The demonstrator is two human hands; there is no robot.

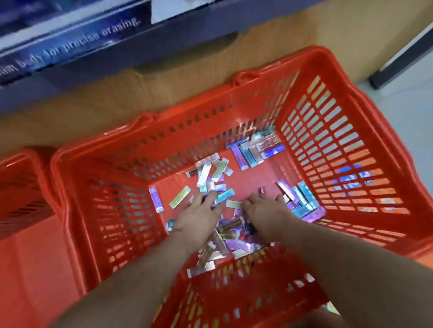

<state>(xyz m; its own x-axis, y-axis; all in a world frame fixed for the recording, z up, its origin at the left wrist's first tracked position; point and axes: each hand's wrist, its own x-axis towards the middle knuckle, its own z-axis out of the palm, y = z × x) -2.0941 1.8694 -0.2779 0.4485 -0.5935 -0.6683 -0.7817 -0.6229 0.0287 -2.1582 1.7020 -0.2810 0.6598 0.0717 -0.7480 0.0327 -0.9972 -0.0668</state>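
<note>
A large orange plastic basket (342,137) with slotted walls stands in front of me. Its floor holds several small, slim holographic boxes (207,173), scattered singly and in piles. Both my arms reach down into it. My left hand (198,214) lies palm down on the boxes near the middle, fingers spread over a bluish box (224,196). My right hand (266,209) lies palm down beside it, fingers reaching into the pile of boxes (303,201) at the right wall. Whether either hand grips a box is hidden under the palms.
A second orange basket (8,199) sits close on the left. Behind the baskets runs a wooden shelf base (163,100) with a dark blue display unit (64,45) printed with eraser text above it. Pale floor (427,108) lies at the right.
</note>
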